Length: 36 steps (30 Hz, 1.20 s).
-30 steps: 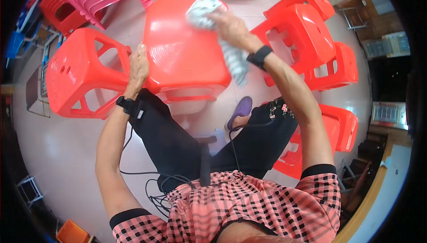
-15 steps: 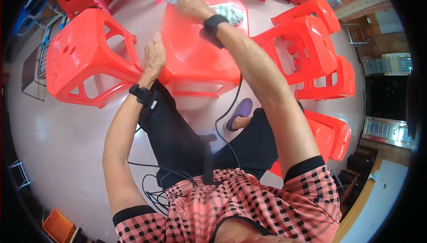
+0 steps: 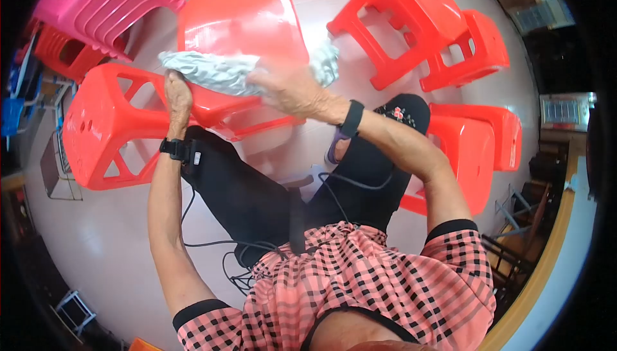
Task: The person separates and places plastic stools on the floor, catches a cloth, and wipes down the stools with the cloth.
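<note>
A red plastic stool (image 3: 241, 20) with a glossy, ridged top stands tilted in front of my knees. Across its near part lies a pale grey-white cloth (image 3: 212, 71), bunched lengthwise, its right end hanging past the stool's edge. My right hand (image 3: 289, 91) is closed on the cloth, its fingers smeared by motion. At the stool's near left edge, my left hand (image 3: 178, 97) grips the rim, its fingertips close to the cloth's left end. Part of the left fingers is hidden.
Another red stool (image 3: 106, 126) stands close on the left. Several red stools (image 3: 411, 14) are on the right, some tipped over. Pink stacked plastic seats (image 3: 109, 4) stand at the back left. A black cable (image 3: 360, 184) runs over my lap.
My right hand has drawn the cloth from the stool's far edge towards me. The cloth is now stretched across the near part. My left hand and the stool have shifted left in view.
</note>
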Each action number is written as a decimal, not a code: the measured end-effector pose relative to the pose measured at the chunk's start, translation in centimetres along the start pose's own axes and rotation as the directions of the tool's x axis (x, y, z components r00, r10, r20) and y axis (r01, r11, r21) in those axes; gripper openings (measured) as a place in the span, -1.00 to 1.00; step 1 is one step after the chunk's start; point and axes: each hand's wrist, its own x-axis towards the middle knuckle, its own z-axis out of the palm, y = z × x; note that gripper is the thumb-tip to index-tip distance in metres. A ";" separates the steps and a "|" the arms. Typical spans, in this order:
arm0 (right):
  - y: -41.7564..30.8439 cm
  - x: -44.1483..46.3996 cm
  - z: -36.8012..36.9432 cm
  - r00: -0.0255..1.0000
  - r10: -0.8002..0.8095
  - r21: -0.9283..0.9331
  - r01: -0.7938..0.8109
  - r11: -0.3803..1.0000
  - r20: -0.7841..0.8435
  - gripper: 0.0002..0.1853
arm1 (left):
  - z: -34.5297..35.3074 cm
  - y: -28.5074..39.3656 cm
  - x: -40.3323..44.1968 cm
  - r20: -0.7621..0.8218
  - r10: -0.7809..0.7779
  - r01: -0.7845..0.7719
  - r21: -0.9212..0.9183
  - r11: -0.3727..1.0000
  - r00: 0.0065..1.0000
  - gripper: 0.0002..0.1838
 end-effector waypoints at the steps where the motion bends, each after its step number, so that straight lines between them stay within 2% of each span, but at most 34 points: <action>1: 0.9 -0.9 -0.9 1.000 -0.001 -0.027 0.001 1.000 -0.027 -0.63 | -0.1 -0.5 0.0 -0.001 0.045 -0.045 0.009 0.999 0.999 -0.51; 2: 1.7 -1.8 -2.0 0.991 0.131 -0.048 -0.132 0.990 -0.018 -0.62 | -0.2 -1.2 0.2 0.020 0.029 -0.030 0.052 0.998 0.999 -0.52; 5: 5.1 -3.4 -2.9 0.879 0.447 0.117 -0.432 0.894 -0.169 -0.64 | -0.7 -1.3 0.4 0.100 0.152 -0.152 0.001 0.988 0.983 -0.51; 6: 6.0 -3.8 -2.8 0.803 0.592 0.201 -0.571 0.796 -0.067 -0.64 | -1.5 -1.7 0.8 0.213 0.208 -0.241 0.142 0.960 0.955 -0.50; 8: 7.7 -4.7 -2.2 0.583 0.794 0.317 -0.796 0.515 0.173 -0.62 | -1.6 0.4 -0.4 0.159 0.096 -0.113 0.106 0.988 0.983 -0.46; 9: 8.9 -5.8 -1.0 0.558 0.793 0.457 -0.788 0.413 0.246 -0.59 | -1.5 1.4 -1.3 0.132 0.035 -0.046 0.086 0.995 0.991 -0.42; 11: 10.9 -8.8 2.5 0.539 0.746 0.679 -0.716 0.162 0.390 -0.52 | -1.7 0.8 -4.1 0.128 0.019 -0.047 0.217 0.975 0.992 -0.34; 12: 10.8 -9.7 3.3 0.570 0.747 0.688 -0.693 0.214 0.342 -0.48 | -2.0 0.6 -5.4 0.120 0.011 -0.045 0.282 0.958 0.993 -0.29; 15: 10.3 -10.8 3.2 0.571 0.689 0.744 -0.664 0.068 0.446 -0.52 | -2.2 5.0 -9.6 0.154 -0.142 0.113 0.185 0.976 0.978 -0.21; 18: 8.8 -10.3 3.6 0.524 0.684 0.607 -0.781 0.147 0.508 -0.57 | -2.9 3.8 -8.7 0.224 -0.003 -0.023 0.114 0.993 0.975 -0.33; 21: 6.6 -10.6 7.5 0.510 0.701 0.777 -0.621 -0.100 0.498 -0.64 | -3.2 1.7 -5.4 0.209 0.083 -0.099 0.070 0.993 0.974 -0.42; 22: 5.3 -10.6 8.3 0.517 0.711 0.802 -0.587 -0.110 0.476 -0.67 | -3.2 1.6 -4.6 0.201 0.113 -0.132 0.082 0.988 0.973 -0.42; 24: 2.2 -10.2 8.7 0.526 0.733 0.848 -0.514 -0.131 0.432 -0.71 | -2.5 0.0 -2.0 0.123 0.197 -0.223 0.247 0.943 0.973 -0.46; 25: 1.8 -10.3 8.6 0.584 0.715 0.837 -0.547 -0.004 0.385 -0.72 | -2.2 -0.8 -0.7 0.084 0.238 -0.253 0.332 0.909 0.968 -0.47; 27: 1.3 -10.3 8.9 0.698 0.645 0.779 -0.577 0.247 0.312 -0.74 | -2.3 2.4 0.3 0.117 0.162 -0.199 0.627 0.753 0.980 -0.48; 28: 2.8 -11.2 10.1 0.788 0.545 0.715 -0.555 0.425 0.288 -0.68 | -1.9 3.1 0.3 0.231 0.438 -0.482 0.599 0.640 0.869 -0.46; 29: 4.2 -12.2 11.3 0.863 0.434 0.645 -0.488 0.588 0.258 -0.62 | -1.5 3.5 -0.1 0.296 0.469 -0.550 0.550 0.628 0.832 -0.47; 31: 6.0 -12.6 10.5 0.724 0.438 0.754 -0.641 0.144 0.532 -0.55 | 0.6 7.3 -2.4 0.418 0.526 -0.671 0.434 0.601 0.741 -0.48; 32: 7.9 -12.7 10.3 0.684 0.504 0.684 -0.694 0.225 0.528 -0.49 | 1.2 7.8 -2.8 0.473 0.509 -0.688 0.389 0.612 0.720 -0.47; 34: 13.7 -13.7 11.6 0.610 0.624 0.431 -0.791 0.435 0.489 -0.50 | 2.1 7.6 -3.2 0.479 0.494 -0.685 0.437 0.583 0.726 -0.44; 36: 18.7 -15.3 11.0 0.459 0.809 0.426 -0.856 0.293 0.366 -0.54 | 2.8 7.6 -3.5 0.493 0.471 -0.679 0.459 0.573 0.731 -0.41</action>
